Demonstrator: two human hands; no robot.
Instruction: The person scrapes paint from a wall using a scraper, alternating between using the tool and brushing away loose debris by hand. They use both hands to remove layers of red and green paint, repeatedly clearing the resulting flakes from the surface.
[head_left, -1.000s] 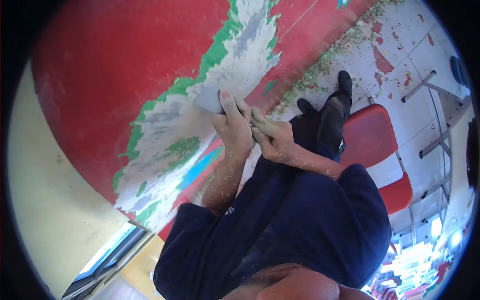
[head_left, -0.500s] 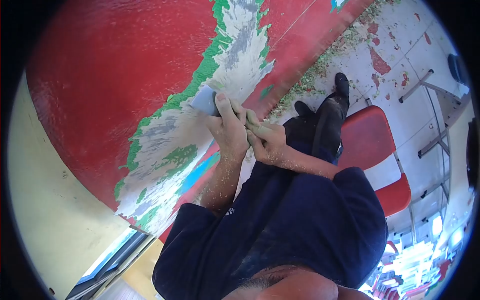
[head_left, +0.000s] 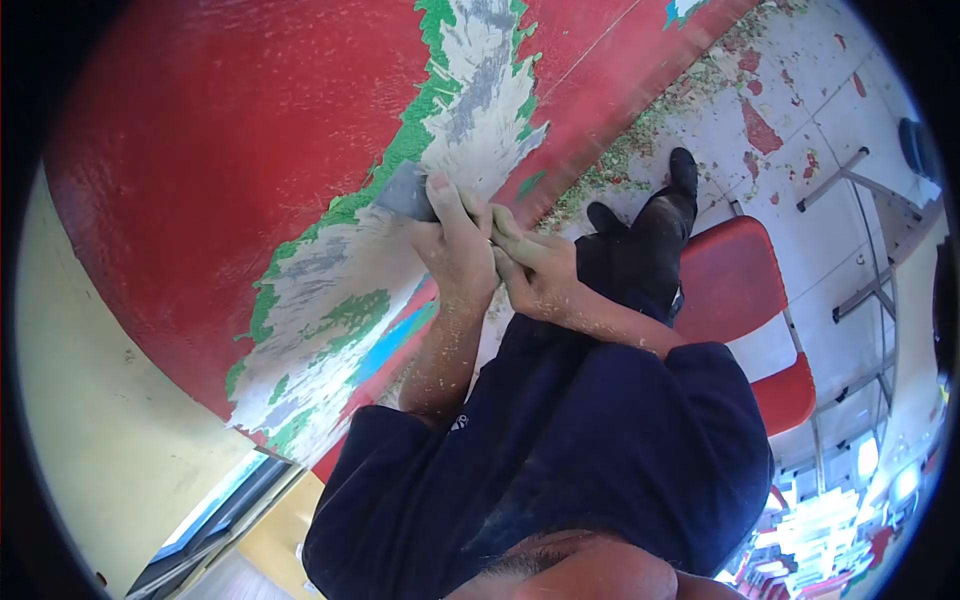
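A scraper point(head_left: 408, 193) with a flat grey blade lies against the painted red wall point(head_left: 240, 120), at the edge of a strip of green paint point(head_left: 395, 165). My left hand point(head_left: 458, 245) is closed around the scraper close to the blade, its thumb stretched along the tool. Just to the right, my right hand point(head_left: 535, 268) is closed with bent fingers at the tool's rear end, touching the left hand. Both hands hide the handle. Around the blade, a bare whitish-grey patch point(head_left: 340, 265) shows where paint is off. Pale dust and flecks cling to both forearms.
Paint chips point(head_left: 625, 160) lie along the wall's foot and over the tiled floor point(head_left: 720, 130). A red chair point(head_left: 735, 275) stands right of my legs, with metal-legged furniture point(head_left: 870, 230) beyond. A cream surface point(head_left: 100, 380) borders the wall at left.
The scraper blade has shifted slightly up and left, and its face now looks darker grey. Both hands keep their hold and have moved only a little.
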